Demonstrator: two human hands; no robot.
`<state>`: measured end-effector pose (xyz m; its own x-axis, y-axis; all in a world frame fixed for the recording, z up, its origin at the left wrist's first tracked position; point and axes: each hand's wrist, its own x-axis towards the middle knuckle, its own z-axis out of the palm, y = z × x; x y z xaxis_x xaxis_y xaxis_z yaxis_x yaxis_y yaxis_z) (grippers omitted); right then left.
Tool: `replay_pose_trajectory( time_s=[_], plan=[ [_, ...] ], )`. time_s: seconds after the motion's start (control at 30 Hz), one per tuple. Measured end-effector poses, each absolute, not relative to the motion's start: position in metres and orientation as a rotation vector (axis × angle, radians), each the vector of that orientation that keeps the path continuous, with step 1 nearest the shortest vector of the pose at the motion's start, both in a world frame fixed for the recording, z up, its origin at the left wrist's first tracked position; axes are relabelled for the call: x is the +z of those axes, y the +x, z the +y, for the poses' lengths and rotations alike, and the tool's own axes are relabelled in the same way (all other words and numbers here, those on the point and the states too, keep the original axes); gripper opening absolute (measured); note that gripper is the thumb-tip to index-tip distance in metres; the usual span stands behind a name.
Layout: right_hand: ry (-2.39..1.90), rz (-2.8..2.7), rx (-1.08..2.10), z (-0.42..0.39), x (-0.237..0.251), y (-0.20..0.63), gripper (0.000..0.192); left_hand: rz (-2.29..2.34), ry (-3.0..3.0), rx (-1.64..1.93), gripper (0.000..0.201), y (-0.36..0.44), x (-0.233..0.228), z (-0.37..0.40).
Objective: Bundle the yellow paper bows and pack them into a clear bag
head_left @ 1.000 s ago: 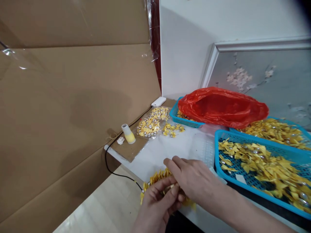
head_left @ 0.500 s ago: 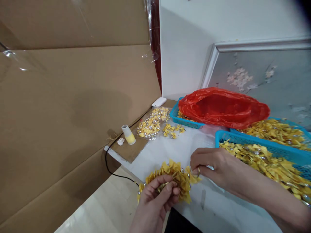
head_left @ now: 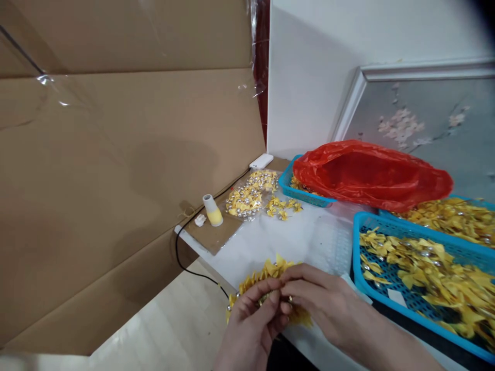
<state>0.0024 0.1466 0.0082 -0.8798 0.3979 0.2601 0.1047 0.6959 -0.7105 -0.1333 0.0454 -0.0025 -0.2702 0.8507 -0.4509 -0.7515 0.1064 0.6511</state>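
The yellow bow cluster (head_left: 266, 281) sits at the near edge of the white table (head_left: 297, 237). The left hand (head_left: 251, 330) pinches it from below; the right hand (head_left: 325, 304) pinches its centre. A blue basket (head_left: 358, 242) lies just right.

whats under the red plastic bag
The red plastic bag lies over a blue basket, whose left end sticks out with some yellow bows showing. The rest of that basket is covered.
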Motion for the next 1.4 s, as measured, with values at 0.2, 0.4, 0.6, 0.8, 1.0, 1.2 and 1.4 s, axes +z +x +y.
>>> replay_pose_trajectory(
  time_s=[0.2, 0.4, 0.6, 0.8, 1.0, 1.2, 1.4],
  plan=[
    [-0.413, -2.429, 1.131, 0.143, 0.000, -0.005, 0.052, 1.019, 0.133, 1.543, 0.027, -0.133, -0.003, 0.048],
    [-0.484, -2.432, 1.219, 0.137, 0.003, -0.014, 0.065, 1.013, 0.110, 1.569, 0.035, -0.133, -0.008, 0.048],
    [-0.404, -2.458, 1.213, 0.153, 0.018, -0.016, 0.047, 0.992, 0.018, 1.603, 0.038, -0.139, -0.008, 0.046],
    [-1.091, -2.341, 0.863, 0.238, -0.008, -0.041, 0.028, 1.024, -0.045, 1.671, 0.021, -0.147, -0.002, 0.042],
    [-1.401, -2.415, 0.642, 0.285, -0.020, -0.078, 0.029, 1.035, -0.073, 1.629, 0.017, -0.154, -0.001, 0.037],
    [-1.377, -2.460, 0.283, 0.258, -0.005, -0.058, 0.025, 1.007, -0.061, 1.634, 0.017, -0.160, -0.003, 0.031],
    [-1.225, -2.459, 0.028, 0.220, 0.011, 0.001, 0.041, 0.980, 0.021, 1.606, 0.018, -0.157, 0.001, 0.034]
  ],
)
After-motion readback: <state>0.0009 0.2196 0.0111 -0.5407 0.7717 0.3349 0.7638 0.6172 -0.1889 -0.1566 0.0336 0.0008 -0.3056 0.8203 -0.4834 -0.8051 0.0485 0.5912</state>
